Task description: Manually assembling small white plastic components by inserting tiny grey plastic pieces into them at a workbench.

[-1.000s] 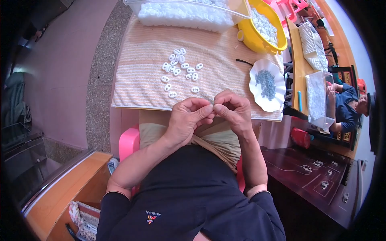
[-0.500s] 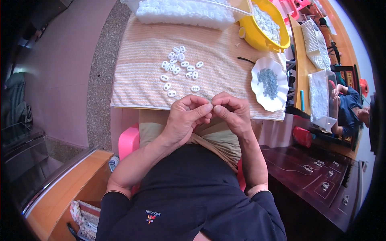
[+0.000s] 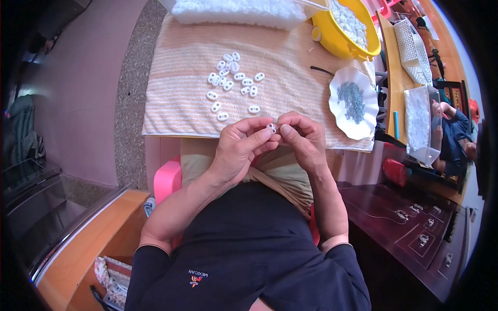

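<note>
Over the table's near edge, my left hand (image 3: 241, 143) pinches a small white two-hole plastic piece (image 3: 272, 127) between thumb and fingers, its holes facing up. My right hand (image 3: 302, 140) meets it from the other side, thumb and forefinger closed at the piece's edge; whatever they pinch is too small to make out. Several similar white oval pieces (image 3: 228, 85) lie loose on the striped towel (image 3: 179, 98) beyond my left hand. To the right, a white scalloped dish (image 3: 338, 122) holds a heap of tiny grey-blue parts (image 3: 354, 102).
At the far edge stand a clear bin (image 3: 238, 14) and a yellow basin (image 3: 337, 44), both filled with white pieces. A thin black strip (image 3: 321, 69) lies near the dish. A pink stool (image 3: 167, 181) is by my left side, and a dark wooden cabinet (image 3: 384, 207) is at right.
Between my fingertips the white piece now shows its two holes, where before it was hidden. My hands have shifted slightly, and the view has moved a little.
</note>
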{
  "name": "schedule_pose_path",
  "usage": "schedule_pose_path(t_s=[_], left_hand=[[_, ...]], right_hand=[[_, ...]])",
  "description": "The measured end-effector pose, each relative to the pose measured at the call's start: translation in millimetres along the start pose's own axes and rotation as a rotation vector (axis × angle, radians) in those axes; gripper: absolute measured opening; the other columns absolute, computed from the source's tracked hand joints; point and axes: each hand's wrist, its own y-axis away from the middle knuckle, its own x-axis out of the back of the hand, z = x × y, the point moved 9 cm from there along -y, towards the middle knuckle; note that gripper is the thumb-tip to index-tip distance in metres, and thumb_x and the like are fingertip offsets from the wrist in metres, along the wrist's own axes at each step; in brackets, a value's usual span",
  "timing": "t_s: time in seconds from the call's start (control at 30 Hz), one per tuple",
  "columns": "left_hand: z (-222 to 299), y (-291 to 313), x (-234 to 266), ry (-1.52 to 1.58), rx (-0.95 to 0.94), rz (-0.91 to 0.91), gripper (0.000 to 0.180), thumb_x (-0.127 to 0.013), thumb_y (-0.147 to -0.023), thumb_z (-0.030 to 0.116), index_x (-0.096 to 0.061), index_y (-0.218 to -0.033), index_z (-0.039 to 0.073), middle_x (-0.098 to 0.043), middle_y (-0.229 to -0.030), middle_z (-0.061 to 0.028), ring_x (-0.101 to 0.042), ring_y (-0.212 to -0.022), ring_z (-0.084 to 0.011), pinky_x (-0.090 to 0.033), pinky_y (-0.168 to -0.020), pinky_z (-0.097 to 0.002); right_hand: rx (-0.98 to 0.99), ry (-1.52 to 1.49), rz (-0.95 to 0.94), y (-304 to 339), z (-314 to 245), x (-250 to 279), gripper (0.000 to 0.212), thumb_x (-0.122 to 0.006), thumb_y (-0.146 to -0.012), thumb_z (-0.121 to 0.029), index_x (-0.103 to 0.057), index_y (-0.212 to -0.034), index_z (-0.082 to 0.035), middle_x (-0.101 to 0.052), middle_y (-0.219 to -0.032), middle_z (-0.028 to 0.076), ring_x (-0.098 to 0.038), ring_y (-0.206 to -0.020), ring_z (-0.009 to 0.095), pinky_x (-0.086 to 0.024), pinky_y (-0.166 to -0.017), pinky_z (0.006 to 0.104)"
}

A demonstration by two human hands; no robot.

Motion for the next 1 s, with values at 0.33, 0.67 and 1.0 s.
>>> schedule_pose_path(t_s=[0.33, 0.67, 1.0], left_hand=[[-0.7, 0.0, 0.5, -0.041, 0.006, 0.015, 0.024, -0.062, -0.090, 0.003, -0.060, -0.113, -0.002, -0.067, -0.095, -0.0102, -0.067, -0.084, -0.0139, -0.057, -0.077, -0.0249], [-1.3, -0.5, 1.4, -0.055, 0.007, 0.023, 0.022, -0.063, -0.089, 0.003, -0.061, -0.110, -0.002, -0.067, -0.094, -0.0096, -0.067, -0.081, -0.0129, -0.057, -0.076, -0.0243], [-2.1, -0.2, 2.9, -0.058, 0.006, 0.020, 0.022, -0.063, -0.089, 0.004, -0.061, -0.110, -0.002, -0.067, -0.093, -0.0092, -0.066, -0.081, -0.0127, -0.057, -0.076, -0.0244]], right_hand=[[0.025, 0.006, -0.001, -1.2, 2.7, 0.3, 0.012, -0.061, -0.092, -0.006, -0.063, -0.101, 0.003, -0.065, -0.094, 0.005, -0.062, -0.082, 0.008, -0.054, -0.073, 0.0227], [-0.039, -0.033, 0.022, -0.3, 7.1, 0.7, 0.013, -0.061, -0.092, -0.007, -0.063, -0.100, 0.003, -0.066, -0.090, 0.004, -0.063, -0.080, 0.008, -0.054, -0.073, 0.0226], [-0.030, -0.026, 0.014, -0.9, 9.3, 0.8, 0.012, -0.063, -0.091, -0.008, -0.064, -0.098, 0.002, -0.065, -0.090, 0.003, -0.061, -0.079, 0.007, -0.052, -0.071, 0.0209]])
